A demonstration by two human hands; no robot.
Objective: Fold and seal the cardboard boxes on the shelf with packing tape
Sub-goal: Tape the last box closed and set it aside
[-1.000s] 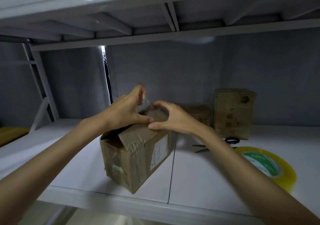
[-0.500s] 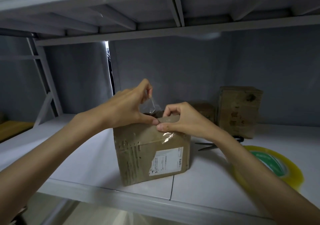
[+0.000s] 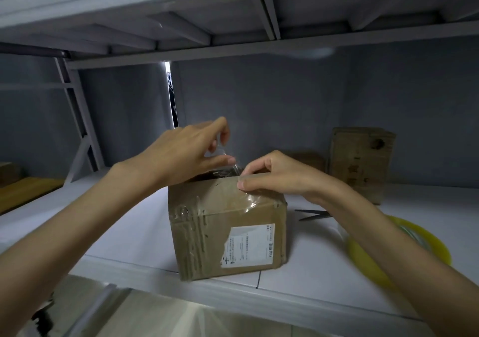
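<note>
A worn cardboard box (image 3: 207,235) with a white label stands near the front edge of the white shelf (image 3: 129,238). A strip of clear tape (image 3: 250,202) runs from its front face up over the top edge. My left hand (image 3: 186,155) hovers above the box top and pinches the raised end of the tape between thumb and fingers. My right hand (image 3: 272,173) pinches the box's top front edge, with the thumb pressing the tape onto the front face. The box's top is mostly hidden behind my hands.
A yellow tape roll (image 3: 404,253) lies on the shelf at the right, partly behind my right forearm. Scissors (image 3: 315,215) lie behind the box. A taller cardboard box (image 3: 363,160) and a smaller one (image 3: 308,159) stand against the back wall. An upper shelf hangs overhead.
The box has been turned so its labelled side faces me and it stands nearer the front edge. My left hand has lifted the tape end higher; my right thumb now presses tape on the front.
</note>
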